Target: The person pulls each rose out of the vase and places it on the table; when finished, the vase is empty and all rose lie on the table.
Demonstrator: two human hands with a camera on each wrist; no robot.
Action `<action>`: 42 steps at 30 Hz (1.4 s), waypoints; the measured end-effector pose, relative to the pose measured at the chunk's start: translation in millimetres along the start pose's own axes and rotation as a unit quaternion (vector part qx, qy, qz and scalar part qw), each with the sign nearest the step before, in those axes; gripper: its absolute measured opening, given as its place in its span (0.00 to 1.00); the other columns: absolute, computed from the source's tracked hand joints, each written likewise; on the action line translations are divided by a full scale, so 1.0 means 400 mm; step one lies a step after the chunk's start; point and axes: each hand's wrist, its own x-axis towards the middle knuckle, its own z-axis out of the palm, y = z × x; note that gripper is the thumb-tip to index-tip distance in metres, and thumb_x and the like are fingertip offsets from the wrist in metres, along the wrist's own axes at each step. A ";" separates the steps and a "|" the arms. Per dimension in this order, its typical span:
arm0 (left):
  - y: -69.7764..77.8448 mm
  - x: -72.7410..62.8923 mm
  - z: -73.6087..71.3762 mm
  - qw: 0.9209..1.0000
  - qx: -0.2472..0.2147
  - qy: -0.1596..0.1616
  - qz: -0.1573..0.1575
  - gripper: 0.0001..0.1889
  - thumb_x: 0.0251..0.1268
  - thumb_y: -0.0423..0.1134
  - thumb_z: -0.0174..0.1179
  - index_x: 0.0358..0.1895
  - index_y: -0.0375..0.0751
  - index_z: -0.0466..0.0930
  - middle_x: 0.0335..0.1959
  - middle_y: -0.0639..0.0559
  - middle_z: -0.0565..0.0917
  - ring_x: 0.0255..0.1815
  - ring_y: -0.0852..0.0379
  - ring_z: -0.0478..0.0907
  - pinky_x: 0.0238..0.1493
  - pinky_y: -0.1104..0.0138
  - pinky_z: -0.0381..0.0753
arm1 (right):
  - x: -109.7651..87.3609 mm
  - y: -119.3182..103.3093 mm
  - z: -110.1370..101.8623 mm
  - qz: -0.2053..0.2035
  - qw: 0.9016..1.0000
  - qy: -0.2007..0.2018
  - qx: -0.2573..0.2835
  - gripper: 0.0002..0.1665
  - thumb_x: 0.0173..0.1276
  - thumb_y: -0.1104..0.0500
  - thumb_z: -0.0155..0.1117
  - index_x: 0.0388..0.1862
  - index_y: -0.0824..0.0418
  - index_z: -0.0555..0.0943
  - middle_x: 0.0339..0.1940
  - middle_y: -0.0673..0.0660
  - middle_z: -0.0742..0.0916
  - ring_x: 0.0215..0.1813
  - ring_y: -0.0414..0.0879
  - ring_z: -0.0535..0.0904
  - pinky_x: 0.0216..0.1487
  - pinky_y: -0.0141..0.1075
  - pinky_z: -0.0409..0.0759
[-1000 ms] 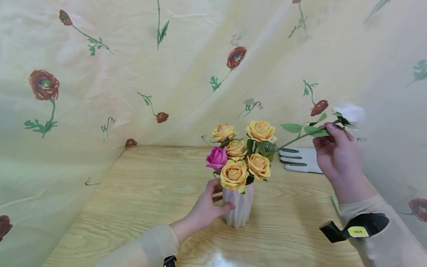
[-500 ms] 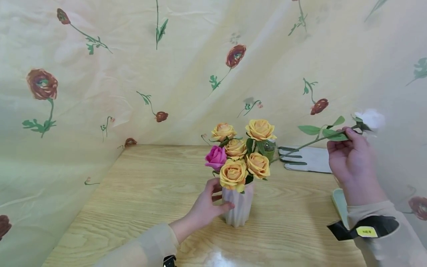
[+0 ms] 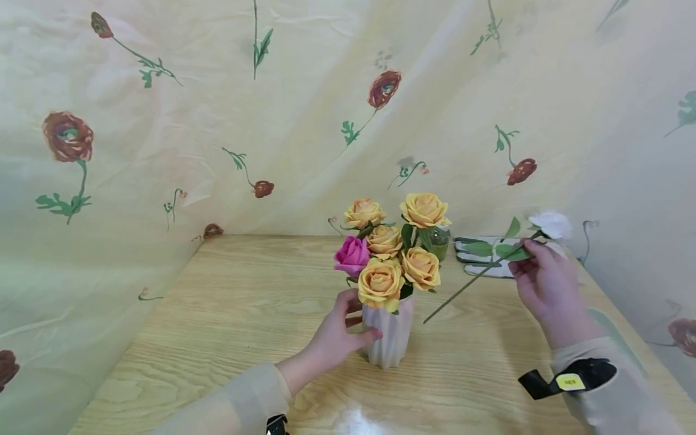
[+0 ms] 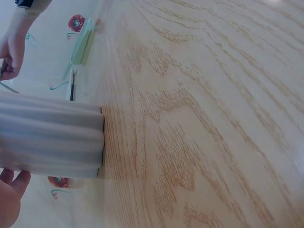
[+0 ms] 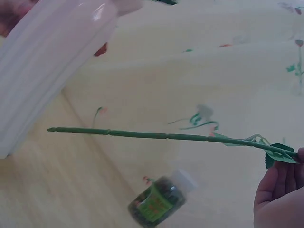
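A pale ribbed vase (image 3: 388, 335) stands upright on the table, filled with several yellow roses (image 3: 380, 284) and one magenta rose (image 3: 352, 257). My left hand (image 3: 330, 343) grips its left side, the thumb across the front and the fingers behind. To the right, my right hand (image 3: 549, 290) pinches an artificial white rose (image 3: 551, 225) just below the bloom, close to its leaves. Its long green stem (image 5: 137, 135) slants down-left, the bare tip a little right of the vase. In the left wrist view the vase wall (image 4: 47, 135) and left fingers (image 4: 19, 183) show.
Behind the bouquet stands a small jar (image 5: 156, 202) with a white cap and green label. A white-and-grey work glove (image 3: 489, 270) lies at the back right, partly hidden by the white rose. A pale green object (image 4: 80, 45) sits at the right edge.
My right hand moved right with the white rose, then came back left and lower. The stem's tip, earlier behind the bouquet, now shows right of the vase. My left hand stays put.
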 end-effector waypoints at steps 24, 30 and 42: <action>0.007 -0.002 0.000 1.000 -0.015 0.003 0.003 0.36 0.56 0.40 0.67 0.65 0.43 0.56 0.59 0.46 0.68 0.61 0.46 0.66 0.60 0.52 0.69 | -0.010 0.189 -0.048 0.081 0.957 0.030 -0.275 0.10 0.69 0.60 0.58 0.33 0.52 0.85 0.34 0.46 0.85 0.32 0.38 0.76 0.34 0.28 0.77; 0.005 -0.002 0.000 1.000 -0.013 0.004 0.002 0.37 0.56 0.40 0.67 0.65 0.43 0.56 0.59 0.46 0.68 0.61 0.46 0.66 0.60 0.52 0.70 | -0.003 0.237 -0.057 0.111 0.941 0.038 -0.317 0.14 0.71 0.60 0.54 0.29 0.49 0.84 0.32 0.45 0.85 0.30 0.36 0.76 0.33 0.27 0.77; -0.005 0.000 0.002 1.000 -0.017 0.003 0.004 0.36 0.56 0.40 0.68 0.65 0.43 0.57 0.59 0.46 0.68 0.61 0.45 0.66 0.60 0.51 0.70 | 0.002 0.311 -0.058 0.127 0.921 0.060 -0.365 0.11 0.69 0.64 0.56 0.28 0.52 0.80 0.27 0.45 0.82 0.27 0.36 0.76 0.31 0.27 0.78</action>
